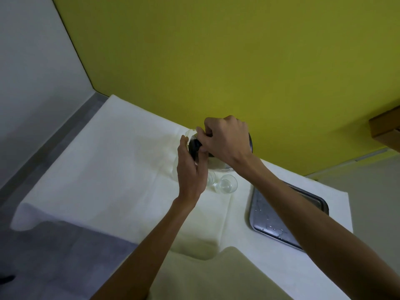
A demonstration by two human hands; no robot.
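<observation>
Olive-yellow wall point(216, 61) across the upper frame; plain white cloth point(108, 169) over grey tabletop point(65, 245); silvery tray point(264, 215) at right; black lid point(194, 146) on clear glass vessel point(189, 132), centre.

Round black lid point(194, 146) and clear glass vessel point(217, 164) largely hidden by right hand point(225, 139) and left hand point(191, 169); vessel type indeterminate. Small clear glass point(211, 177) half hidden behind left hand. Flat steel tray point(311, 198) crossed by right forearm. Brown wooden box point(387, 128) cut by edge.

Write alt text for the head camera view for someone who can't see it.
A person's right grip holds the black lid of a clear glass jug while the left grip holds its side, on a white cloth. Two small glasses stand beside it; a wet metal tray lies at right.
</observation>
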